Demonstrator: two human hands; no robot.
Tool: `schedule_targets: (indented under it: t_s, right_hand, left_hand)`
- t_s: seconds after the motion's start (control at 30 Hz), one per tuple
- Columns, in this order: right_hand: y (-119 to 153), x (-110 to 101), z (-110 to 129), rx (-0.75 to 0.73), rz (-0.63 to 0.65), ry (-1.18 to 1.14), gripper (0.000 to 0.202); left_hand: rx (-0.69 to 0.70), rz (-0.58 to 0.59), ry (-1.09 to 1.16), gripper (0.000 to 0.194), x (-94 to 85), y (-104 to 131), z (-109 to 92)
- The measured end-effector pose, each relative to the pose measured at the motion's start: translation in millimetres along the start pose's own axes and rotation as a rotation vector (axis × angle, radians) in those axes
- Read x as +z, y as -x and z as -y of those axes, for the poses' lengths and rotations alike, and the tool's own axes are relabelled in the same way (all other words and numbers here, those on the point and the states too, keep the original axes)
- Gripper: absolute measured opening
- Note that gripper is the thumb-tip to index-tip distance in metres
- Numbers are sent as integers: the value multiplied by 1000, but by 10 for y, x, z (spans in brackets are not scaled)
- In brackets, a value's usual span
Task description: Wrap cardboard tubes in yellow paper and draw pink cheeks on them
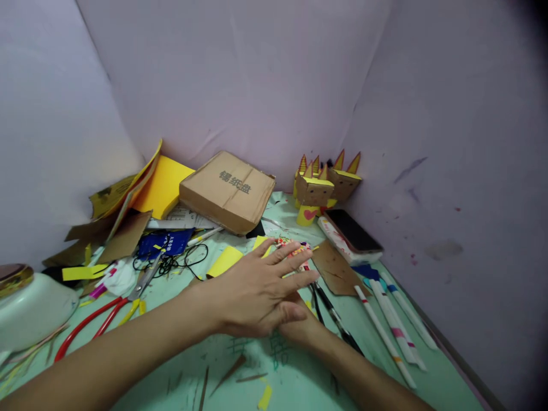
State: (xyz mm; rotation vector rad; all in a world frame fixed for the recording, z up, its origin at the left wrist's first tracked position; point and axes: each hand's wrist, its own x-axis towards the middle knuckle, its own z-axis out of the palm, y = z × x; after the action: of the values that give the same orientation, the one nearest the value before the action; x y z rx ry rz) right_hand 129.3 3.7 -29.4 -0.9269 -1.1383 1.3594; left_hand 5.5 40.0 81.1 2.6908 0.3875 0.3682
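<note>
My left hand [261, 285] reaches across the middle of the view, palm down with its fingers spread, and lies over my right hand [299, 322]. The fingers of my right hand are hidden beneath it. A small red-and-white patterned piece [305, 264] shows just past my left fingertips; whether either hand holds it cannot be seen. Beside my left hand lies a curled yellow paper piece [225, 261]. A flat brown cardboard piece [336, 268] is to the right of the fingers, and a black pen [338, 319] lies near my right wrist.
Red-handled scissors [113, 317], black cord [171, 264] and a blue packet [165, 244] are at left. A cardboard box [226, 191] stands behind. Cardboard figures [315, 191], a phone [353, 228] and white markers [394, 319] are at right. A white rounded object [38, 308] sits far left.
</note>
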Motion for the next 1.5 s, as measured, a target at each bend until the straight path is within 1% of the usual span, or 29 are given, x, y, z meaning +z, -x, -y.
schedule_targets:
  t_s: [0.07,0.13,0.23,0.33,0.43,0.5,0.57,0.6,0.7,0.73,0.77,0.8,0.83,0.87,0.93,0.97,1.0,1.07,1.13,1.2,1.27,1.37,1.43,1.5]
  right_hand:
    - [-25,-33,-59,-39,15,55,59]
    - [-44,-61,-115,-88,41,117,63]
    - [-65,-81,-172,-171,98,235,55]
    - [-77,-71,-163,-218,106,341,49]
    - [-64,-33,-83,-222,73,332,46]
    - [-37,-6,-21,-174,70,294,43]
    - [-4,10,23,-99,66,255,44]
    - [10,11,34,-68,59,236,46]
    - [33,-5,42,-19,5,201,46]
    - [36,-11,41,-18,-23,202,44]
    - [37,-14,42,-27,-55,208,42]
    - [41,-12,44,-46,-86,215,42]
    - [47,-4,49,-80,-106,222,42]
    - [57,8,55,-120,-118,228,43]
    - [89,42,71,-191,-110,272,53]
    - [108,60,80,-216,-95,306,60]
    - [128,75,89,-232,-71,337,66]
    - [161,93,108,-244,-5,373,76]
    - [174,92,127,-247,64,377,74]
    - [166,76,143,-227,112,369,65]
    - [143,50,158,-199,120,326,60]
    - [99,1,177,-146,94,244,68]
    - [75,-28,179,-136,62,259,75]
    - [58,-46,154,-175,15,340,74]
  left_hand:
    - [-10,39,42,48,56,-81,36]
    - [-39,69,61,48,103,-105,71]
    - [-65,119,39,49,108,-98,78]
    - [-69,169,-18,51,90,-104,45]
    - [-76,190,-58,51,90,-120,36]
    - [-72,164,-19,52,71,-117,60]
    - [-88,72,108,53,20,-86,101]
    - [-111,-11,194,52,-13,-58,125]
    - [-234,-360,446,49,-64,73,174]
    - [-289,-468,503,49,-41,123,176]
    - [-358,-546,542,50,9,171,168]
    - [-432,-595,561,52,85,212,149]
    - [-511,-608,560,54,182,244,122]
    - [-579,-587,560,58,292,265,89]
    - [-629,-579,599,69,508,274,20]
    - [-629,-566,628,67,595,267,-6]
    - [-620,-578,611,64,658,256,-21]
    - [-607,-603,612,55,713,244,-12]
    - [-579,-605,670,46,696,260,45]
    - [-531,-584,768,45,651,302,122]
    - [-460,-559,845,49,608,348,193]
    - [-332,-505,914,59,570,390,269]
    - [-244,-446,934,64,569,399,300]
    - [-186,-417,933,64,596,395,308]
